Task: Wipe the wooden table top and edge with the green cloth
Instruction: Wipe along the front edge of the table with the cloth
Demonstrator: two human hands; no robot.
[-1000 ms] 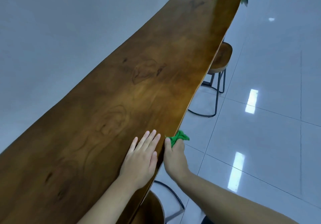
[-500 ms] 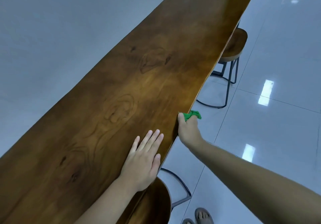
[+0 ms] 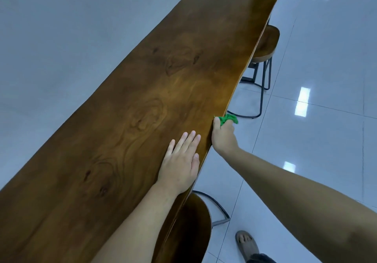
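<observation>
A long dark wooden table (image 3: pixel 155 99) runs from the lower left to the top right of the head view. My left hand (image 3: pixel 179 160) lies flat on its top near the right edge, fingers spread and holding nothing. My right hand (image 3: pixel 223 136) is closed around a bunched green cloth (image 3: pixel 228 118) and presses it against the table's right side edge, just ahead of my left hand. Only a small part of the cloth shows above my fingers.
A round wooden stool (image 3: pixel 193 230) with a black metal frame sits under the table edge below my left arm. A second stool (image 3: pixel 265 46) stands farther along the same edge. My sandalled foot (image 3: pixel 245 244) is on the glossy white tiled floor (image 3: pixel 316 132) to the right.
My right hand has slid the green cloth forward along the table's side edge, away from me. My left hand has stayed flat on the top while my viewpoint moved forward.
</observation>
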